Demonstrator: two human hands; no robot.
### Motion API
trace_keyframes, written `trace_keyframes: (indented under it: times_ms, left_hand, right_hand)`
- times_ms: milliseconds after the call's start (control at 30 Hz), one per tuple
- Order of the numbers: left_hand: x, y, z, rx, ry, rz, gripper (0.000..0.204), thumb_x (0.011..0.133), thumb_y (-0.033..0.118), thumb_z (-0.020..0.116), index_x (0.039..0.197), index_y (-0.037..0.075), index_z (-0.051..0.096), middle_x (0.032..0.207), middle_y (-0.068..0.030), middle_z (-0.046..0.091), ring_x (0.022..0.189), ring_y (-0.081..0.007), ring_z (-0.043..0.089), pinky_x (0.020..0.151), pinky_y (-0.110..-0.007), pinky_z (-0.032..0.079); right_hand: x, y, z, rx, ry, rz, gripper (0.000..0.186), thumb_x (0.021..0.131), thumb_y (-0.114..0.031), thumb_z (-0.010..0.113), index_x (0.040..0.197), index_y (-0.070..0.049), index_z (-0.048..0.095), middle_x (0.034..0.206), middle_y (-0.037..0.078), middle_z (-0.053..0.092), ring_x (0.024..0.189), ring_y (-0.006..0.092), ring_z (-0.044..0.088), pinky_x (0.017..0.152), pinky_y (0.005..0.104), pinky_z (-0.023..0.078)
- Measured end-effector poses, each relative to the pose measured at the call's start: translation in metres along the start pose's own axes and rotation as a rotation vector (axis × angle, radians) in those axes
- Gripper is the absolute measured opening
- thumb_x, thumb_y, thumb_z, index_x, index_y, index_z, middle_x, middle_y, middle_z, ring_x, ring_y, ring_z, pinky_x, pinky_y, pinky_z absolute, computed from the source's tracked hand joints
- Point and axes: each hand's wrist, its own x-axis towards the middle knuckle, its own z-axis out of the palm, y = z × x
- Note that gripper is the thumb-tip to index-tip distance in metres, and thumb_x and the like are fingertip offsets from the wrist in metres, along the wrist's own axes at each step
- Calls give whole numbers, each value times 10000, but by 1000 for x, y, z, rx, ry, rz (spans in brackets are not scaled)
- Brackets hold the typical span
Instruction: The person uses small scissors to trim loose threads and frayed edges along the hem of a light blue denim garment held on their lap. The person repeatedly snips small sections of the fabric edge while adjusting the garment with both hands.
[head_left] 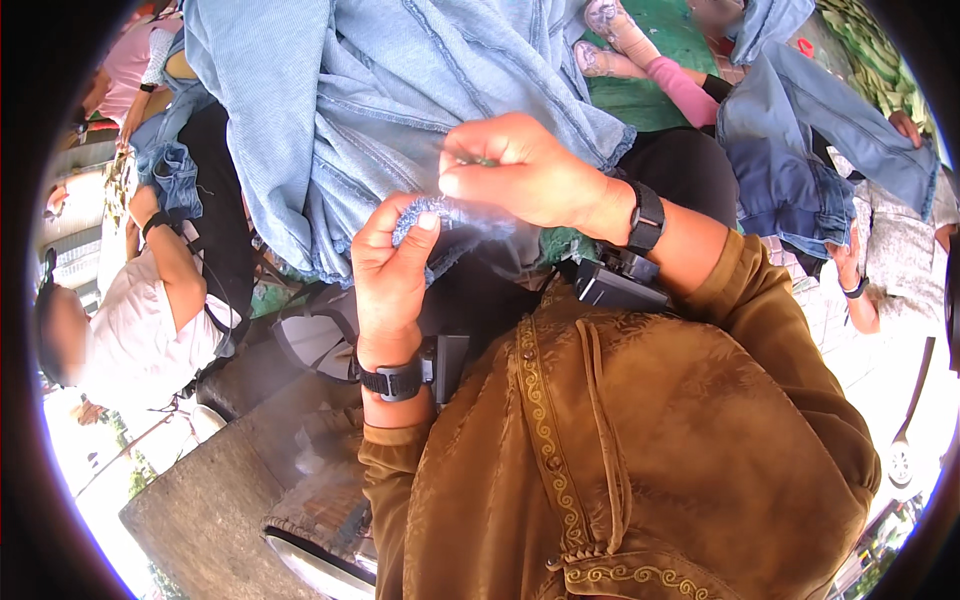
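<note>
A large heap of light blue denim (400, 90) with raised seams and frayed edges lies across my lap. My left hand (388, 270) is closed, its thumb pressing a frayed, bunched denim edge (411, 212) against the fingers. Just right of it and a little higher, my right hand (535, 175) is curled with thumb and fingers together. Whatever sits between those fingers is too small or blurred to make out. Below my right hand the cloth is smeared by motion.
At the left a person in a light shirt (150, 310) has a hand near another denim piece (170, 170). Hands on the right hold blue jeans (800, 130). A green surface (640, 95) and someone's feet (605, 40) show beyond the heap. A grey slab (215, 490) lies lower left.
</note>
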Motion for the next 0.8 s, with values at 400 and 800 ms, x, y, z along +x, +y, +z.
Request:
trace_keyframes:
  times_ms: [400, 800]
  left_hand:
    - [-1, -6, 4, 182, -22, 68, 81, 880, 37, 611, 953, 3, 619, 827, 42, 572, 779, -44, 474, 717, -199, 404]
    - [-3, -8, 3, 207, -35, 93, 89, 867, 2, 607, 956, -4, 615, 840, 27, 581, 783, -47, 486, 721, -202, 412]
  right_hand:
    - [-14, 1, -9, -439, 21, -332, 223, 702, 3, 654, 923, -27, 650, 815, 51, 574, 708, 183, 571, 614, 279, 447]
    - [-10, 9, 5, -560, 87, -413, 143, 630, -112, 648, 672, -41, 531, 665, 76, 515, 590, 296, 536, 516, 375, 417]
